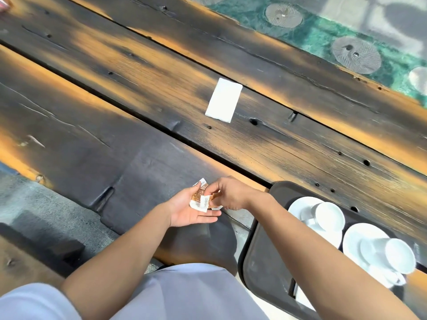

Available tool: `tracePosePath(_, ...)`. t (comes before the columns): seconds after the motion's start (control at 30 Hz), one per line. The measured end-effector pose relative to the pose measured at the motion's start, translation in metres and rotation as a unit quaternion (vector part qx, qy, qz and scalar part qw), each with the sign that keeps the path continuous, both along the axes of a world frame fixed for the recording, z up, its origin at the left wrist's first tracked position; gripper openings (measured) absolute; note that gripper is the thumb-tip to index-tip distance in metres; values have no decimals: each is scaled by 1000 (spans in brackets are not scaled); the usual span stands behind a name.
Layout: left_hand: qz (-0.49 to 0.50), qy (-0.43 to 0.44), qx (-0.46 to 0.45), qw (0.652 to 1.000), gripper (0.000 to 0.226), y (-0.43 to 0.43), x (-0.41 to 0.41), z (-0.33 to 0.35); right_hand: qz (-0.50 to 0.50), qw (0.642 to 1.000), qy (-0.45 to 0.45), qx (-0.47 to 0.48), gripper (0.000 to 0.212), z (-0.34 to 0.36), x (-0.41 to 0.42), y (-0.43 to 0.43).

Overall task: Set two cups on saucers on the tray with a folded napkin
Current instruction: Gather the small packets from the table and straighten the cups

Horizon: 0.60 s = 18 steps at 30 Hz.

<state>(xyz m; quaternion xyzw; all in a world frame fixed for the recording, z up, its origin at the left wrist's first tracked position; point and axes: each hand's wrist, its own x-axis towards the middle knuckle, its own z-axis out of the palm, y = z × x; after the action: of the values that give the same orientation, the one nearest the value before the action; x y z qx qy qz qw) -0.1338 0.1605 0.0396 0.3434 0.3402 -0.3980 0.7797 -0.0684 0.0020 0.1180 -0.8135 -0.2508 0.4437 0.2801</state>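
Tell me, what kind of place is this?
Probably a café or restaurant: a black serving tray holds two white cups on saucers, and the left hand carries small packets over a wooden plank table.

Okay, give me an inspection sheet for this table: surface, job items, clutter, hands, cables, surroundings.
Surface: dark scorched plank table with gaps between the boards.
Job's things: two cups sit on saucers on the tray at the right. The folded napkin lies on the table, apart from the tray.
Clutter: small packets, in the hands.
Grippers: the left hand is palm up with packets lying on it. The right hand pinches one of them.
Cables: nothing seen.
Surroundings: green patterned rug beyond the table's far edge.
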Motion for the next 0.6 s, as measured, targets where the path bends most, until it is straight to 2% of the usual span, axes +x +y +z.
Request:
tracePosePath(0.07, -25, -12, -1, 1000, 65, -1, 1, 3, 62, 993, -64, -75, 43, 2, 4, 12)
tracePosePath(0.13, -49, -30, -13, 998, 67, -2, 1, 4, 79, 984, -109, -115, 53, 3, 6, 23)
tracePosePath(0.27, -56, -37, -50, 996, 77, -3, -1, 1, 21, 982, -176, -58, 51, -2, 7, 33)
tracePosePath(0.43, -14, -33, -79, 996, 84, 0, -12, -5, 6, 984, -165, -70, 58, -20, 1, 31)
tracePosePath(0.53, 10, -23, -63, 998, 80, 7, -24, -14, -63, 993, -80, -58, 48, -36, 9, 27)
tracePosePath(0.6, 23, -5, -49, 999, 70, 13, -32, -22, -94, 989, -87, -68, 36, -51, 15, 26)
